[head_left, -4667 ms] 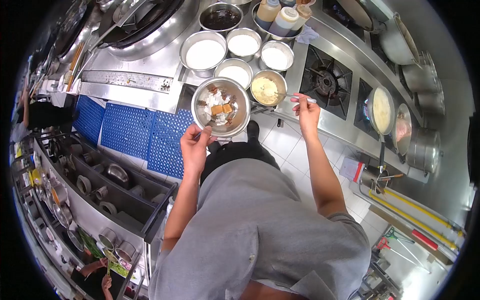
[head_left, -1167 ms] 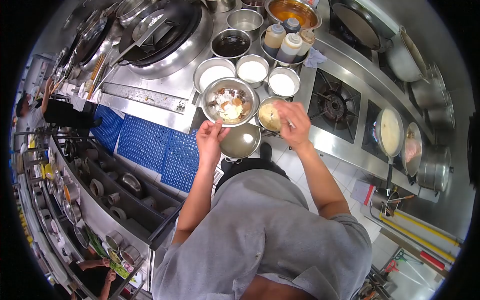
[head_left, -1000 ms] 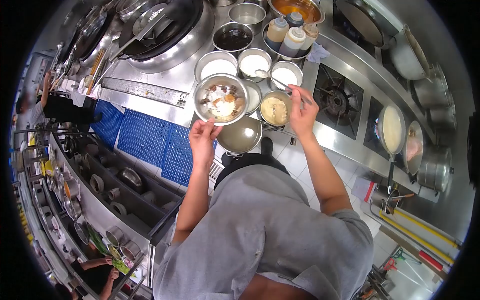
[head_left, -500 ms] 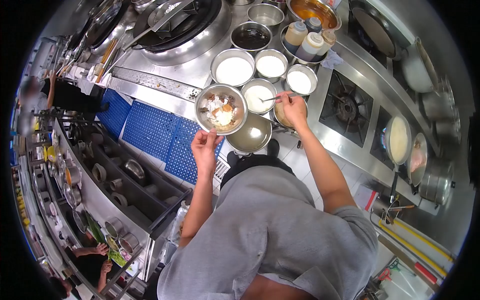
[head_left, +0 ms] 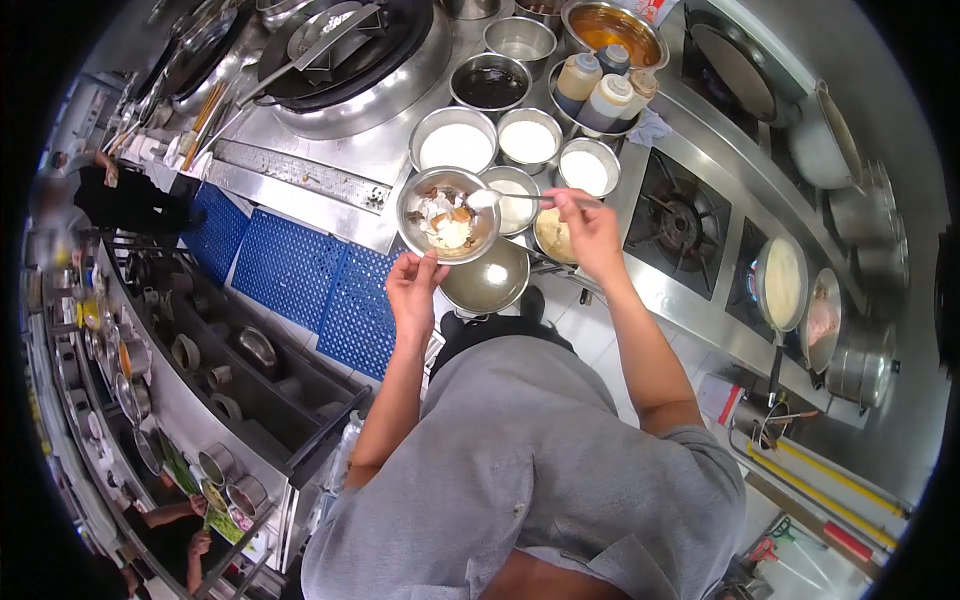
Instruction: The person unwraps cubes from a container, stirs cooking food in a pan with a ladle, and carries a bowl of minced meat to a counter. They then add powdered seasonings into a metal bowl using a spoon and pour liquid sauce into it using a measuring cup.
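Note:
My left hand [head_left: 413,285] grips the near rim of a metal bowl [head_left: 407,229] that holds white and yellow powder, brown chunks and dark pieces. In my right hand [head_left: 586,226] is a metal spoon [head_left: 525,197], its head heaped with white powder over the right rim of that bowl. Under the spoon's handle stands a container of white powder [head_left: 513,211]. Just beneath my right hand is a container of yellowish powder [head_left: 553,238], partly covered by the fingers. A larger pot of pale liquid [head_left: 487,283] sits below the held bowl.
More containers of white powder [head_left: 457,146], a bowl of dark liquid [head_left: 490,87] and squeeze bottles [head_left: 606,102] stand behind. On the right are a burner [head_left: 677,220] and a pan of pale liquid [head_left: 781,284] over a flame. Co-workers [head_left: 120,195] are at the left.
The spoon has gone from the white powder container to the held bowl, carrying a white heap. Earlier, yellow powder was added to the held bowl. My left hand keeps its grip.

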`<state>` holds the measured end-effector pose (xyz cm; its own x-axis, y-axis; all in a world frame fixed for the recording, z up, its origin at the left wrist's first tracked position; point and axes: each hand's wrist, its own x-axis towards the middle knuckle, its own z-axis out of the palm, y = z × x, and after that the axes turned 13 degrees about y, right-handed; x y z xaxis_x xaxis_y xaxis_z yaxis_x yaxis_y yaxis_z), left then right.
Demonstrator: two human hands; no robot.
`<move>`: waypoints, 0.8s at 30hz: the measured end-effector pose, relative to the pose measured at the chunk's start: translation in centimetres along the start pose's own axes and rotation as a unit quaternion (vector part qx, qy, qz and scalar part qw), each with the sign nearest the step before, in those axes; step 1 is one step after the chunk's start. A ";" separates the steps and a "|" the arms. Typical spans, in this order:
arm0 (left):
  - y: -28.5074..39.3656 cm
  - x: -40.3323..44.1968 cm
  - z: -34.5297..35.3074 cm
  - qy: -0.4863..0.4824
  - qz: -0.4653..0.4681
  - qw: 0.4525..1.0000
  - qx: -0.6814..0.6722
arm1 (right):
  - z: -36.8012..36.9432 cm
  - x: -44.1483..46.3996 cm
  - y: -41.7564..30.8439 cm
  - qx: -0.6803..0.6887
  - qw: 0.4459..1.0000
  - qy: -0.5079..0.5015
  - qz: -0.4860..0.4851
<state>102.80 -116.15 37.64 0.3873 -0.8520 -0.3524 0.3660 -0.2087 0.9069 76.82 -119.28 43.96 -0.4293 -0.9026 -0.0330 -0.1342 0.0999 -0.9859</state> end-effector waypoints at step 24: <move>1.2 0.0 -1.4 0.021 0.049 0.998 0.016 | 1.7 0.8 8.1 0.030 0.986 0.117 0.116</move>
<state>104.42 -115.70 38.39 0.4559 -0.8478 -0.2711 0.2987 -0.1412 0.9439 76.92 -119.94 35.69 -0.6368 -0.7371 -0.2262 0.0416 0.2601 -0.9647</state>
